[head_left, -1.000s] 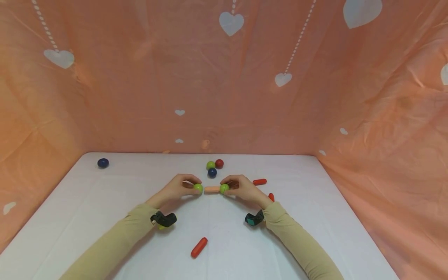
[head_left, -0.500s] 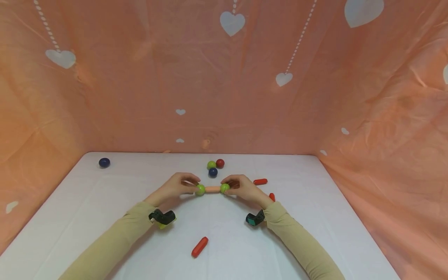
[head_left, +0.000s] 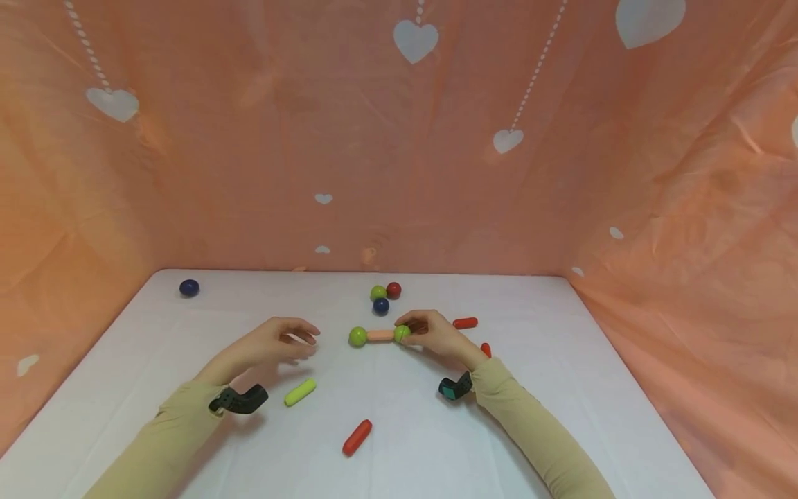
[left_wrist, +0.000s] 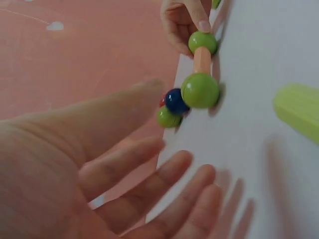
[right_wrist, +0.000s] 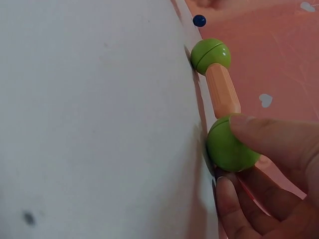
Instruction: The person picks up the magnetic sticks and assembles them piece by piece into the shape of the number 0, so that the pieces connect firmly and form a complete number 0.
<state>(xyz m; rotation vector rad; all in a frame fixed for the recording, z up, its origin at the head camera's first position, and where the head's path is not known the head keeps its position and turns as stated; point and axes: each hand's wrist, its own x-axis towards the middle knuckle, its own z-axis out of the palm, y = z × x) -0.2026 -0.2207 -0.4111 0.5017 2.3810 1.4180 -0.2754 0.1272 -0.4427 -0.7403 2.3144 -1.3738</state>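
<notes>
A peach rod (head_left: 380,335) lies between two green balls, one at each end, like a small dumbbell. My right hand (head_left: 438,338) pinches the right green ball (right_wrist: 232,144) between thumb and fingers. At the other end, the left green ball (head_left: 358,337) touches the rod, with no hand on it. My left hand (head_left: 274,344) is apart from it, off to the left over the table, fingers spread and loosely bent, holding nothing. In the left wrist view its palm (left_wrist: 45,179) faces the dumbbell. A yellow-green rod (head_left: 300,392) lies below this hand.
Behind the dumbbell, a green ball (head_left: 377,293), a red ball (head_left: 394,290) and a blue ball (head_left: 381,306) sit clustered. Another blue ball (head_left: 189,288) is at the far left. Red rods lie at the front (head_left: 357,437) and right (head_left: 465,323). An orange curtain (head_left: 399,173) hangs behind.
The left hand brought its green ball against the rod's left end, let go and moved left, uncovering the yellow-green rod. The right hand has stayed in place, pinching its ball.
</notes>
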